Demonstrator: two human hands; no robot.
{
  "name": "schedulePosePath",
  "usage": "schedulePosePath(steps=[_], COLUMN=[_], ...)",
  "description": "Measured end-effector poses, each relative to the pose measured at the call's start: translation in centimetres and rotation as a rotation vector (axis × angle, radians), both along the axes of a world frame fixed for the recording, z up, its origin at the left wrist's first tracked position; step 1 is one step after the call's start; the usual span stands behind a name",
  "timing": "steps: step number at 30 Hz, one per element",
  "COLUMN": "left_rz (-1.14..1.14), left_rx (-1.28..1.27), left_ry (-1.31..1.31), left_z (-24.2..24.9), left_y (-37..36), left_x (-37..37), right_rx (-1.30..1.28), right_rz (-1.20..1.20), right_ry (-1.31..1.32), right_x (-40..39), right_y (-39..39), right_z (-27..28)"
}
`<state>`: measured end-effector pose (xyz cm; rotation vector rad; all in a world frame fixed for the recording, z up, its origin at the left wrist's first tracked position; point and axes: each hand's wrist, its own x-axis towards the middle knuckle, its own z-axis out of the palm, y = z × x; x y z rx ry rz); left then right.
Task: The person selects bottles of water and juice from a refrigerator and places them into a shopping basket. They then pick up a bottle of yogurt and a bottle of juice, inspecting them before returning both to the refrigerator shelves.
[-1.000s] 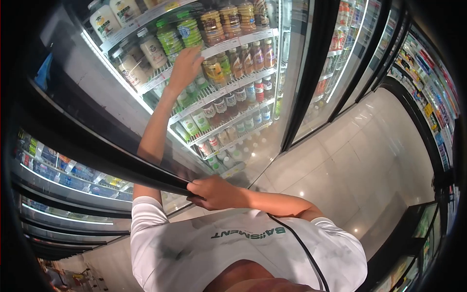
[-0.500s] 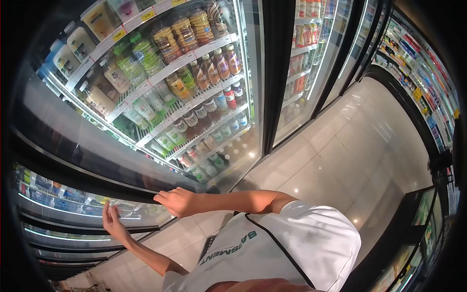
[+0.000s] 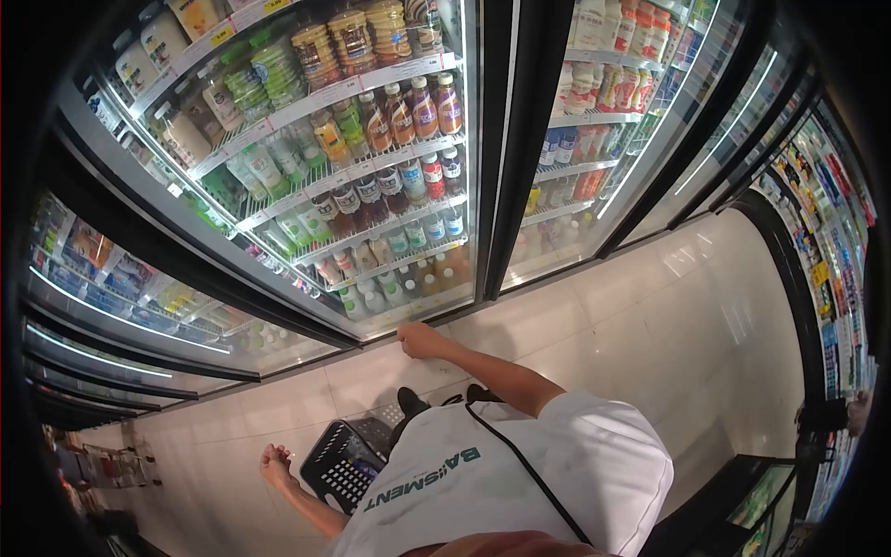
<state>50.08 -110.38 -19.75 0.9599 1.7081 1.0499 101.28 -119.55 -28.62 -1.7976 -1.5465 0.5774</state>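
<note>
My right hand is loosely curled into a fist, with nothing seen in it, and overlaps the bottom edge of a glass cooler door. Lower on the left, my left hand is held over the tiled floor, fingers slightly bent and apart, with nothing visible in them. Beside it, by my feet, is a dark grey shopping basket with holes in its sides. Something bluish lies in the basket, partly hidden by my white T-shirt. Behind the glass stand rows of bottled drinks.
More glass-door coolers run left and right with black frames. Pale floor tiles stretch along them. Curved shelves of packaged goods stand at the far right. A shopping cart is at the far left.
The cooler door has swung shut. My right hand has left the door's edge and moved right. My left hand has dropped lower, and the basket has come into view.
</note>
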Motion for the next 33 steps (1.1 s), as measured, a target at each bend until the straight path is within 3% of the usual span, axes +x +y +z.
schedulePosePath(steps=[2,4,5,8,10,11,12,13,16,18,20,21,24,26,29,31,33], left_rz=[0.004,0.037,0.067,0.025,-0.067,-0.114,-0.108,-0.097,-0.221,-0.327,-0.421,-0.463,-0.491,-0.424,-0.430,-0.459,-0.468], left_rx=[-0.023,-0.039,-0.049,-0.098,-0.166,-0.204,-0.256,-0.312,-0.512,-0.556,-0.606,-0.649,-0.688,-0.517,-0.309,-0.299,-0.258], left_ry=[0.023,0.037,0.091,0.418,0.808,1.002,1.003,1.003,0.978,0.886,0.908,0.921,1.055,1.032,1.153,1.207,1.236], left_z=[-0.6,-0.9,-1.5,-5.1,-6.0,-6.3,-6.7,-8.0,-8.6,-10.5,-11.5,-11.9,-12.1,-13.2,-14.1,-14.3,-14.5], left_y=[-2.9,-5.7,-6.9,-10.4,-13.8,-15.6,-17.5,-19.2,-24.7,-27.4,-30.7,-31.9,-35.7,-37.3,-38.5,-38.4,-37.9], left_x=[0.7,0.5,0.0,-4.8,-7.2,-8.3,-9.1,-10.3,-12.9,-14.2,-14.7,-14.4,-12.1,-13.3,-15.2,-15.5,-15.2], right_rx=[-0.096,-0.462,-0.468,-0.574,-0.700,-0.880,-0.998,-0.948,-0.857,-0.923,-1.058,-1.059,-0.923,-0.681,-0.603,-0.810,-0.817], right_rz=[-0.076,0.068,0.196,0.436,0.404,-0.019,-0.449,-0.220,0.106,-0.069,-0.527,-0.457,0.174,0.546,0.662,0.542,0.373], right_ry=[0.042,-0.089,-0.232,-0.543,-0.507,0.018,0.553,0.328,0.117,0.303,0.666,0.574,-0.001,-0.393,-0.474,-0.340,-0.276], right_x=[2.3,5.4,6.8,9.5,10.5,10.7,10.7,10.8,11.1,10.8,9.4,9.2,7.9,6.2,2.3,-1.2,-5.8], right_y=[-2.7,-5.5,-6.9,-12.1,-16.2,-17.6,-19.1,-21.1,-25.4,-25.3,-25.3,-25.4,-24.2,-23.0,-20.7,-18.7,-18.4], right_z=[-4.5,-6.2,-8.2,-13.1,-14.0,-16.2,-18.4,-18.6,-21.4,-22.0,-21.7,-21.2,-19.6,-18.4,-19.2,-23.6,-22.5])
